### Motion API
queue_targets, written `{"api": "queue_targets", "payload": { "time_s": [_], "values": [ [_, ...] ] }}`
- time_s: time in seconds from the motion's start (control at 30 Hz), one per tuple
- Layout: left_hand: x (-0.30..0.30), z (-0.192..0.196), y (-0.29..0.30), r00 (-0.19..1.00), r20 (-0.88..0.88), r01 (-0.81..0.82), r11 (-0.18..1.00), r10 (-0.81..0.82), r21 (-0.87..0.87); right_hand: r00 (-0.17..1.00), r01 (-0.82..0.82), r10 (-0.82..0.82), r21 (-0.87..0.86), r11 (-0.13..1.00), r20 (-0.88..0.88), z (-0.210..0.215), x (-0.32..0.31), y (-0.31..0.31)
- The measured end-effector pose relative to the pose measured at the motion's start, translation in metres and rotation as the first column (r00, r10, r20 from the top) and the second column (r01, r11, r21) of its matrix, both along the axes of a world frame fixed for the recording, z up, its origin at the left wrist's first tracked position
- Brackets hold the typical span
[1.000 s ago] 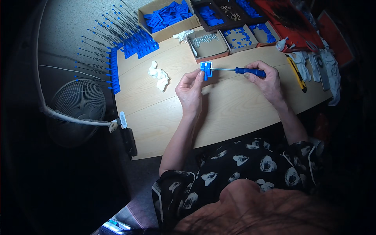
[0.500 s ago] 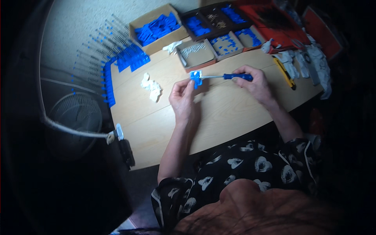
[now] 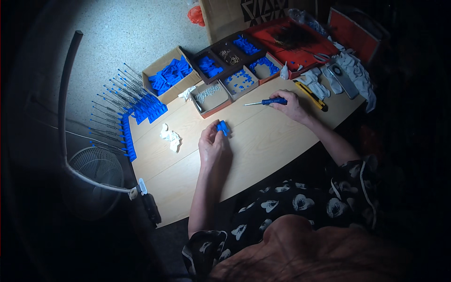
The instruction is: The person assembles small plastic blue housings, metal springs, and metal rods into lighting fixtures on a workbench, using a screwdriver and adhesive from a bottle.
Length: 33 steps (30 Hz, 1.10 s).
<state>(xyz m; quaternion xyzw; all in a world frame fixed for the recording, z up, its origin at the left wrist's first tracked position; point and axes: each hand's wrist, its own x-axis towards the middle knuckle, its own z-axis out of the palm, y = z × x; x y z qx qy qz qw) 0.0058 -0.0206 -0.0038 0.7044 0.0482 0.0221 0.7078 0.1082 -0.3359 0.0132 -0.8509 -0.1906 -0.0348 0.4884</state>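
Note:
Between the fingertips of my left hand (image 3: 211, 142), closed in a pinch, sits a small blue plastic part (image 3: 223, 128) just above the wooden table. My right hand (image 3: 292, 107) is wrapped round the blue handle of a screwdriver (image 3: 274, 101). Its thin metal shaft points left, apart from the blue part. A crumpled white tissue (image 3: 170, 138) lies to the left of my left hand. Beyond the screwdriver stands a small open box (image 3: 210, 113) with small silvery pieces in it.
Finished-looking blue parts with upright springy rods (image 3: 126, 136) line the table's left edge. Blue pieces fill a cardboard box (image 3: 159, 98) and a dark divided tray (image 3: 221, 78) at the back. A yellow utility knife (image 3: 311, 96), white gloves (image 3: 361, 84) and a phone (image 3: 343, 81) lie at right.
The screwdriver tip has come away from the blue part. My left hand has drawn the part nearer to me, and the head view has shifted.

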Motion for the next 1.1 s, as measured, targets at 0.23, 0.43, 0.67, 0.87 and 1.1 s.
{"api": "queue_targets", "payload": {
  "time_s": [0.23, 0.43, 0.67, 0.87, 1.1],
  "values": [
    [-0.016, 0.021, -0.010, 0.991, 0.131, -0.068, 0.784, -0.017, 0.616, 0.932, 0.002, 0.074, -0.209, 0.978, 0.354, -0.015, 0.011, -0.004],
    [-0.027, 0.023, -0.012, 0.983, 0.184, -0.117, 0.709, -0.018, 0.695, 0.918, 0.007, 0.092, -0.247, 0.969, 0.387, -0.014, 0.009, -0.004],
    [-0.029, -0.004, 0.002, 0.961, 0.270, -0.174, 0.878, 0.053, 0.446, 0.903, -0.007, 0.095, -0.207, 0.978, 0.418, -0.013, 0.007, -0.003],
    [-0.021, 0.004, 0.009, 0.983, 0.134, -0.155, 0.963, 0.128, 0.219, 0.906, 0.029, 0.038, -0.150, 0.988, 0.421, -0.015, 0.006, -0.002],
    [0.024, 0.045, 0.007, 0.996, 0.075, -0.077, 0.930, 0.053, 0.360, 0.944, 0.057, -0.021, -0.103, 0.993, 0.328, 0.011, 0.006, -0.021]
  ]
}}
